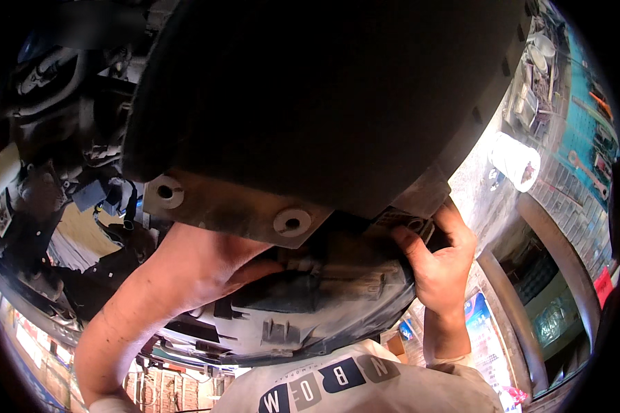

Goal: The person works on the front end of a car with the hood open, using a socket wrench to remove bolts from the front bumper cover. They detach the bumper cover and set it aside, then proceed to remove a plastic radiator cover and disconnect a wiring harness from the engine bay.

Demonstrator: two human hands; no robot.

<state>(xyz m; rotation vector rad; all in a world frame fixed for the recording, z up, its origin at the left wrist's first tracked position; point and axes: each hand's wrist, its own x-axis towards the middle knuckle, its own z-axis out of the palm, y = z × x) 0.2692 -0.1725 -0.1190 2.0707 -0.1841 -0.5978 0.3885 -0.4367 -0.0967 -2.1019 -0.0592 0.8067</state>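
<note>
A large dark wheel-arch liner (310, 103) hangs over the middle of the view. Along its lower edge runs a flat flange (227, 205) with two round washers around holes. My left hand (217, 258) reaches up behind this flange; its thumb shows below, and the other fingers are hidden. At the liner's right corner, my right hand (441, 258) grips the edge, thumb on the near side and fingers around the outside. Below both hands curves a dark bumper (324, 323) with clips and slots on its inner face. What the left fingers touch is hidden.
Hoses and brackets (55, 82) crowd the left, with loose wiring (117, 210) below them. A white bucket (514, 164) stands on the right. Beyond it are a combination wrench (585, 171) and other tools on a teal surface. A curved metal frame (558, 261) is at lower right.
</note>
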